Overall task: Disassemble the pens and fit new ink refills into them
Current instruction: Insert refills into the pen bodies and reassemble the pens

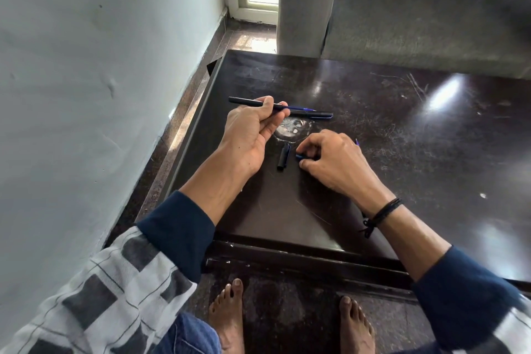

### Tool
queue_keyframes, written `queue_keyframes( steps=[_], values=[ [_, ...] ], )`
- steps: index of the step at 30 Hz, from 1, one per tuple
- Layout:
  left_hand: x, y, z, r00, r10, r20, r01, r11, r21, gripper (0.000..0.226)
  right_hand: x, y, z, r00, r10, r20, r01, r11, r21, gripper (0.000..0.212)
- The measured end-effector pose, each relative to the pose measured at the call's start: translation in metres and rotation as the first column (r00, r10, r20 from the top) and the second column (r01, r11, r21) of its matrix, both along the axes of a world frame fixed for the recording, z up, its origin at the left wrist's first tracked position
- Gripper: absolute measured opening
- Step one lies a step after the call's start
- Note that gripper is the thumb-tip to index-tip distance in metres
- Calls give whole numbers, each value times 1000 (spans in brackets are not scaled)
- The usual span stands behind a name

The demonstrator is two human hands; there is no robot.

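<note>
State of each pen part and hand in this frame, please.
barrel: held up, blue refill protruding from one end.
left grip: holds barrel.
second pen: lying on table, partly hidden.
cap: off, lying on table.
right grip: pinches blue piece.

Looking forward and down from the person's head, hanging close above the near edge of the dark table [431, 152]. Facing across the table toward the grey sofa [431, 23] beyond its far edge. Bending straight lines with a wide-angle lens, taking in the wall [86, 66] left of the table and bare feet [227, 316] below its near edge.
</note>
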State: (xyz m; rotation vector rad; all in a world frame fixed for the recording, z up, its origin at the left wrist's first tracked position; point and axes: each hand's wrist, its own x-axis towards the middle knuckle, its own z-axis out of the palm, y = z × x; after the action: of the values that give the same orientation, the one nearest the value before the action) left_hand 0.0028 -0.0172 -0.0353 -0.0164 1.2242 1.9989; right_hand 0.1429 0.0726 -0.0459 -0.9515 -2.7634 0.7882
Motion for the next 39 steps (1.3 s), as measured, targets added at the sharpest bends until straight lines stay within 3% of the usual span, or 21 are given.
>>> queue_keyframes(
  steps=[4,8,13,19,21,24,25,32,39],
  values=[
    [2,0,0,1000,-30,-5,30,1000,4,4,1,0,1,994,-65,-93,63,998,-24,16],
    [6,1,-1,997,-81,-7,81,997,13,11,-1,3,3,942,-184,-280,127,969,-211,13],
    [4,1,-1,994,-112,-10,112,993,40,13,-4,2,4,834,-334,-440,7,803,-596,12],
    [5,0,-1,992,-126,-8,126,988,84,7,-3,-2,7,804,-395,-445,-40,711,-702,16],
    [7,1,-1,991,-133,-19,134,987,93,7,-3,-2,8,804,-457,-381,-19,621,-784,16],
    [10,2,-1,988,-154,-33,156,983,97,7,-4,-1,8,768,-573,-286,-52,389,-920,12],
    [11,3,-1,986,-163,-34,165,981,97,8,-4,0,8,758,-592,-276,-57,361,-931,11],
    [11,2,2,983,-181,-35,184,978,98,7,-4,2,7,725,-607,-324,-87,385,-919,15],
    [9,1,2,985,-171,-29,173,980,99,6,-3,4,9,662,-683,-307,-71,352,-933,13]
  ],
)
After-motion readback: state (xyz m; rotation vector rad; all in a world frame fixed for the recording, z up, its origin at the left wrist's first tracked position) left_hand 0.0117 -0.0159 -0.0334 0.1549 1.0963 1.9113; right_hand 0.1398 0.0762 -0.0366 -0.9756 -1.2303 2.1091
